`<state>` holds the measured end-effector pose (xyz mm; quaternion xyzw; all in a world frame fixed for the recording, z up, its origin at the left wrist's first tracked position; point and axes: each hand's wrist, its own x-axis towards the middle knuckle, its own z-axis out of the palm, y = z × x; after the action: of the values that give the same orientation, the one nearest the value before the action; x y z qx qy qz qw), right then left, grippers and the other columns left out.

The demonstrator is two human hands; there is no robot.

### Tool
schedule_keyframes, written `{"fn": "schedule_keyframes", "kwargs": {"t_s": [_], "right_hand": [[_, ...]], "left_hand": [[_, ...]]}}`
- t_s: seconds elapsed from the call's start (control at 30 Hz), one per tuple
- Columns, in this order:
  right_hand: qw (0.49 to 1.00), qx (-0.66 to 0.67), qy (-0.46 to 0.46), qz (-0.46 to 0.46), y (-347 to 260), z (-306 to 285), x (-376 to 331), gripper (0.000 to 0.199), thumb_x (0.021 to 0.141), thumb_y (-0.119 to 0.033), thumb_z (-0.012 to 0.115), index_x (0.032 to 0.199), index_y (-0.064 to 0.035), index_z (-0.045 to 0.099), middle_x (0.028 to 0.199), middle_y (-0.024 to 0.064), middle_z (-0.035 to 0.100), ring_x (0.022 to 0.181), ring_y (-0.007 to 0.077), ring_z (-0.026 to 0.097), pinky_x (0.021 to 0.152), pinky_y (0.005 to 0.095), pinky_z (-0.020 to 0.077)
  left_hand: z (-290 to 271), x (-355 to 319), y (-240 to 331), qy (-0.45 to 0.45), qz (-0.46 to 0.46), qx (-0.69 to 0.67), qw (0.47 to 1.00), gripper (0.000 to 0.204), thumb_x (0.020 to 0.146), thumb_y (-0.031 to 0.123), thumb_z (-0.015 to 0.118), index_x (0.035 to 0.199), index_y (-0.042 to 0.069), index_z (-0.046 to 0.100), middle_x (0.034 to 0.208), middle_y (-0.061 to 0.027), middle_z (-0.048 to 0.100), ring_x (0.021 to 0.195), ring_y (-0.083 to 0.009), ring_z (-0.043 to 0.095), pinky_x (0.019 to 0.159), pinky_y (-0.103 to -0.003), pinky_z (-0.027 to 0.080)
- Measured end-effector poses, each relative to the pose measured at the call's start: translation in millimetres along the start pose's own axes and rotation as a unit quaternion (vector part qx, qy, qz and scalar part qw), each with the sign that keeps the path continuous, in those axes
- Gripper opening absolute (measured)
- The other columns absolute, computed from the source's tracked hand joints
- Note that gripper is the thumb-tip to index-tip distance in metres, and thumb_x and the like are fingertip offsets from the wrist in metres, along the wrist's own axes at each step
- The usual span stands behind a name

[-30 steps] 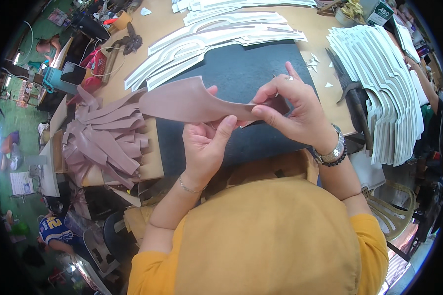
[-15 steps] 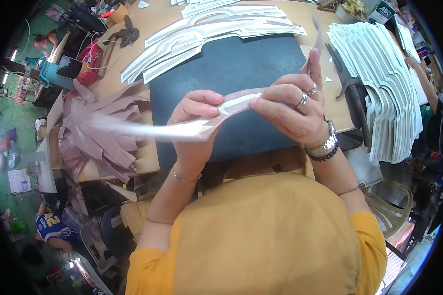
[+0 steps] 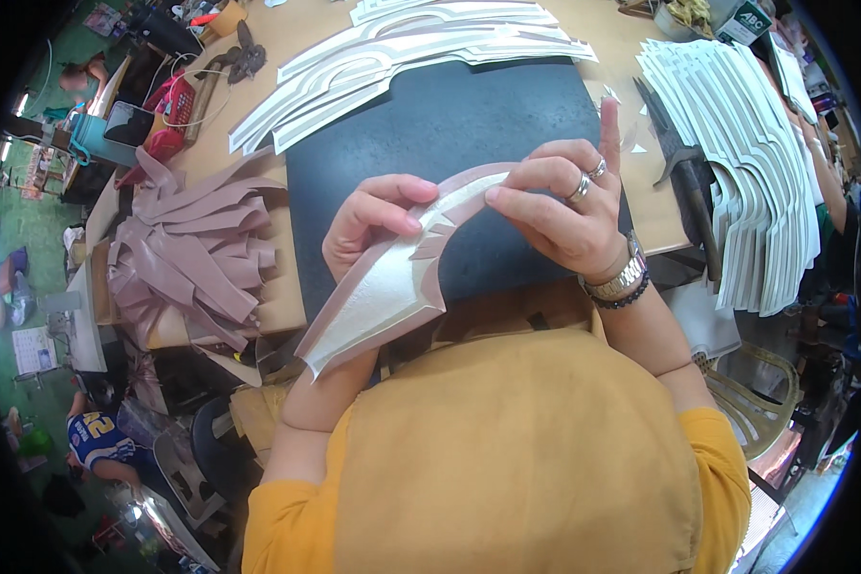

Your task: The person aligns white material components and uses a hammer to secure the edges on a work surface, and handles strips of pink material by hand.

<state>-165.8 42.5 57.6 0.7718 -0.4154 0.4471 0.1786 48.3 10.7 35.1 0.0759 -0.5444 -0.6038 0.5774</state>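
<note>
A curved mauve leather piece with a white backing [image 3: 378, 287] is held up above the dark cutting mat [image 3: 488, 105]. Its wide end hangs down toward my left forearm, and small notches are cut along its inner curve. My left hand [image 3: 368, 220] grips its upper edge near the middle, the fingers bent over it and partly hidden behind. My right hand [image 3: 569, 206] pinches the narrower part between thumb and fingers, with one finger raised. What lies beyond that pinch is mostly hidden by the hand.
Behind the mat lie layered white-backed pieces [image 3: 421, 48]; a similar fanned stack [image 3: 727, 163] is on the right. A hammer [image 3: 694, 191] rests beside that stack. Mauve leather strips [image 3: 196, 249] are heaped at left, near a red device [image 3: 175, 105]. Small white scraps dot the table's right.
The leather piece's blurred left end has swung down toward my body, and its white backing now shows broadly. Its other end no longer stands up behind my right hand.
</note>
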Motion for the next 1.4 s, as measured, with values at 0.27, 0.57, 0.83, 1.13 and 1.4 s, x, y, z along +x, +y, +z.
{"fn": "schedule_keyframes", "kwargs": {"t_s": [0.27,0.57,0.83,1.13,1.4], "right_hand": [[0.994,0.068,-0.065,0.058,-3.5,-5.9,11.2,0.008,0.081,-0.019,0.076,0.083,-0.0219,0.069,0.074,-0.0081,0.068,0.077,0.0102,0.066,0.121,0.0553,0.0110],[0.977,0.104,-0.150,0.107,-6.3,-23.2,26.1,0.010,0.082,-0.020,0.076,0.090,-0.0204,0.070,0.074,-0.0062,0.066,0.073,0.0139,0.064,0.117,0.0569,0.0191],[0.955,0.190,-0.142,0.176,-16.2,-12.4,24.2,0.018,0.082,-0.022,0.077,0.097,-0.0177,0.068,0.085,-0.0052,0.067,0.080,0.0166,0.067,0.112,0.0640,0.0220],[0.907,0.254,-0.198,0.272,-20.6,-11.6,22.2,0.015,0.082,-0.017,0.077,0.094,-0.0138,0.069,0.083,-0.0047,0.066,0.078,0.0133,0.064,0.114,0.0601,0.0195],[0.878,0.299,-0.224,0.299,-26.0,-12.5,22.4,0.008,0.087,-0.013,0.070,0.094,-0.0108,0.069,0.084,-0.0024,0.064,0.081,0.0153,0.061,0.116,0.0582,0.0143]], "left_hand": [[11.3,3.6,25.6,0.003,-0.095,0.290,0.952,0.021,0.095,0.015,0.066,0.111,0.002,0.060,0.110,-0.0147,0.065,0.093,-0.0208,0.067,0.081,-0.030,0.053],[12.2,-1.0,23.1,0.125,-0.223,0.084,0.963,0.037,0.104,0.025,0.045,0.122,-0.005,0.058,0.116,-0.0166,0.067,0.085,-0.0231,0.071,0.077,-0.031,0.057],[26.9,-1.5,24.2,0.108,-0.213,0.112,0.965,0.035,0.104,0.019,0.046,0.125,-0.007,0.056,0.122,-0.0190,0.064,0.093,-0.0220,0.070,0.080,-0.032,0.058],[19.5,-7.0,26.0,-0.017,-0.144,0.256,0.956,0.028,0.104,0.009,0.047,0.126,-0.004,0.058,0.121,-0.0129,0.066,0.105,-0.0190,0.066,0.093,-0.032,0.052],[14.6,-6.8,27.7,-0.052,-0.100,0.317,0.942,0.027,0.103,0.010,0.049,0.125,-0.001,0.061,0.118,-0.0093,0.067,0.104,-0.0150,0.064,0.091,-0.028,0.050]]}}
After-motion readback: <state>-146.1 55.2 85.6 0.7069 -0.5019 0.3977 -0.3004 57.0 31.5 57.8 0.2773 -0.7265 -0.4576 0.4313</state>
